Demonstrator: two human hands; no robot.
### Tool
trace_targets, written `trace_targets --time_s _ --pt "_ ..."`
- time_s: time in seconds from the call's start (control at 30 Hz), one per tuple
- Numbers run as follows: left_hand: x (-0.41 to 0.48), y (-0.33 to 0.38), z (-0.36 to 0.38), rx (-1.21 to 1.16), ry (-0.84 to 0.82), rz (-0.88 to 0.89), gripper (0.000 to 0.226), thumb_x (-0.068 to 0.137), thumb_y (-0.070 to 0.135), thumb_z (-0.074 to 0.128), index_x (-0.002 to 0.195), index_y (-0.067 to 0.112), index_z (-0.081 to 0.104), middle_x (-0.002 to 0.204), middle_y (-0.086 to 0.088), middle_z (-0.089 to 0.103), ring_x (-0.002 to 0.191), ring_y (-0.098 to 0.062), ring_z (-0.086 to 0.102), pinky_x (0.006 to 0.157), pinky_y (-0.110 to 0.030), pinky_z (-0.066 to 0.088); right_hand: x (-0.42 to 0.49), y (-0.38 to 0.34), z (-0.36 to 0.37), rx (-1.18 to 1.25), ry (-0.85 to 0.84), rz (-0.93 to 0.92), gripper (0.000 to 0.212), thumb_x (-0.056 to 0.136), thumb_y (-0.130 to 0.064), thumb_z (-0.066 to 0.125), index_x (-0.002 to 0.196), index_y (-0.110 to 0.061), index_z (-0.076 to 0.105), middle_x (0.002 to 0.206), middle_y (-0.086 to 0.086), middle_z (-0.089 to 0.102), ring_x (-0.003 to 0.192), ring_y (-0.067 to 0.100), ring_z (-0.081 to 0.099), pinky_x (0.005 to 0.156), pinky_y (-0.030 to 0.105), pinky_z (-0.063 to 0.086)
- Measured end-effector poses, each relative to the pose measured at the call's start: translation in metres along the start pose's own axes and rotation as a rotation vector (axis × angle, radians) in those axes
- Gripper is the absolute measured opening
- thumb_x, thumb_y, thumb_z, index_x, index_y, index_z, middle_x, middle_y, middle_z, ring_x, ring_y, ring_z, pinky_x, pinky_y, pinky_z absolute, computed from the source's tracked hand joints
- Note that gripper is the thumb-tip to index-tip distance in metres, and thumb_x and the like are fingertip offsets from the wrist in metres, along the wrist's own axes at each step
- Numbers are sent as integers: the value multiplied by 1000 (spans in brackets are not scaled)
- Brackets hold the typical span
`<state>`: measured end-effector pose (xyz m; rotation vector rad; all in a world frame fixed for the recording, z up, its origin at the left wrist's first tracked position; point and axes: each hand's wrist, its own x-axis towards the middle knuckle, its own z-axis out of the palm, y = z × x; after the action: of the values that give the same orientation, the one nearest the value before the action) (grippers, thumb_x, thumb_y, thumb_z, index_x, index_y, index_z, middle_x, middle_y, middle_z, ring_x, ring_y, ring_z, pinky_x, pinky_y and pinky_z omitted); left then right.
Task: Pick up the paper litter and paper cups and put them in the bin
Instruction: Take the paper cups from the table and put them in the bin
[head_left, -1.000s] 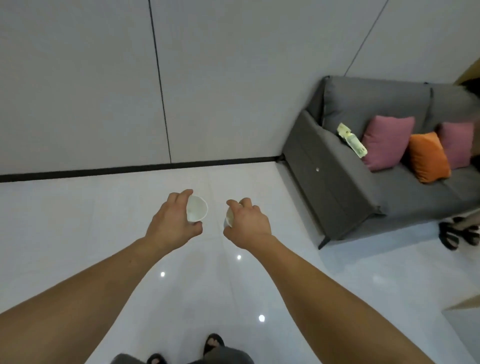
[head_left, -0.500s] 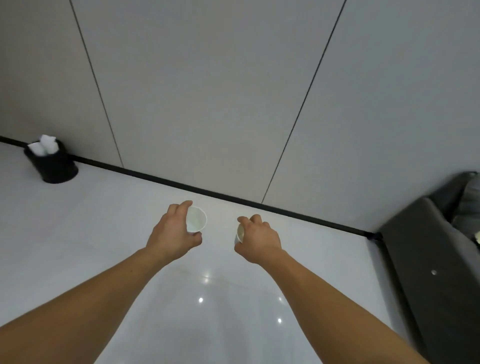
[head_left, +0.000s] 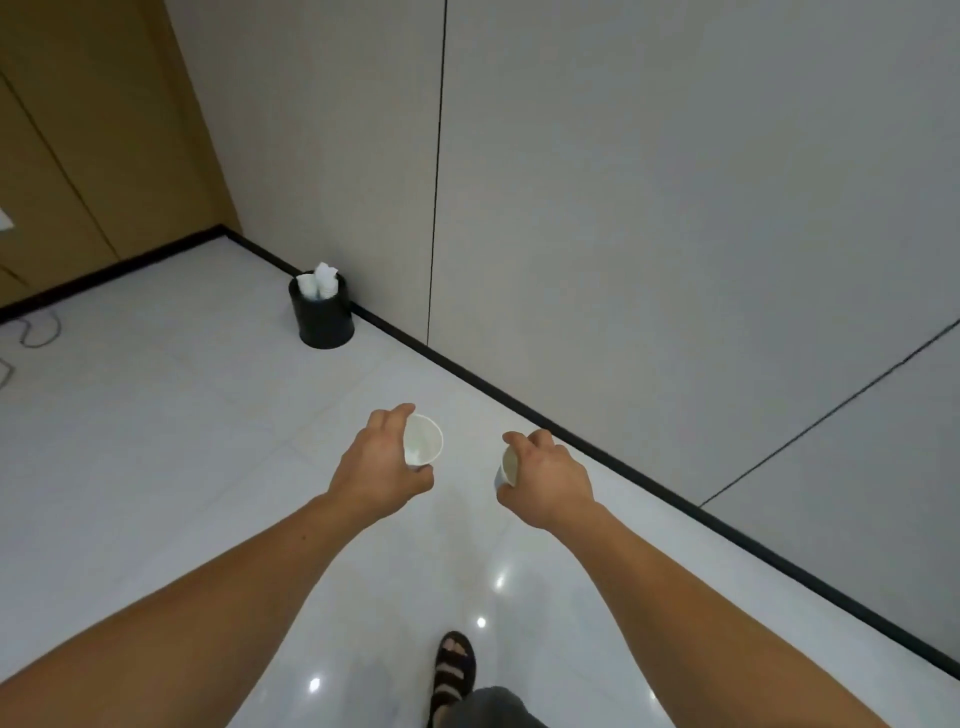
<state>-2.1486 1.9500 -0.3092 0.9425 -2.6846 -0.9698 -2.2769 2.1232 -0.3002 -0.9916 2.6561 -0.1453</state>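
My left hand grips a white paper cup whose open mouth faces me. My right hand holds a second white paper cup, mostly hidden behind the fingers. Both hands are stretched out in front of me over the white tiled floor. A small black round bin stands on the floor against the wall, ahead and to the left. White cups and crumpled paper stick up out of the bin.
A grey panelled wall with a black skirting board runs diagonally close on my right. Wooden panels fill the far left corner. A thin cable lies on the floor at far left. My sandalled foot is below.
My view has swung left: the grey sofa has left the frame and the black bin has come from the far left edge toward the centre. Both hands have kept their cups.
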Motion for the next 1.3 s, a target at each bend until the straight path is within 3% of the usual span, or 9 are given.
trace_targets --time_s 0.27,0.5,0.83,1.03,1.3 --pt "120 -59 -65 -4 115 -186 85 74 36 75 144 26 28 139 -1 38 116 -24 49 91 -35 47 177 -77 -36 -68 -60 -187 71 85 -36 60 148 -29 29 136 5 40 115 28 49 84 35 47" --pt "222 -154 -113 -27 160 -293 86 73 36 77 144 26 29 139 -1 39 116 -25 49 91 -36 47 315 -182 -33 -100 -90 -294 71 85 -38 61 148 -30 28 136 4 38 117 28 48 88 37 47" --pt "396 -263 -219 -10 79 -229 88 74 35 76 145 25 27 141 -2 35 118 -25 48 94 -35 46 465 -306 -39 -52 -82 -211 71 84 -41 60 147 -31 28 135 3 40 115 27 48 87 36 47" --pt "503 -301 -242 -61 8 -189 90 72 34 75 146 26 25 138 -2 33 117 -26 48 94 -39 47 562 -346 -39 -41 -121 -162 71 84 -41 60 146 -31 28 136 3 39 116 26 47 89 37 47" --pt "651 -359 -292 -60 -7 -231 85 73 32 78 143 25 29 136 -2 35 114 -23 49 92 -32 48 732 -410 -62 -2 -108 -186 68 82 -41 63 141 -28 33 129 4 43 111 28 51 84 37 47"
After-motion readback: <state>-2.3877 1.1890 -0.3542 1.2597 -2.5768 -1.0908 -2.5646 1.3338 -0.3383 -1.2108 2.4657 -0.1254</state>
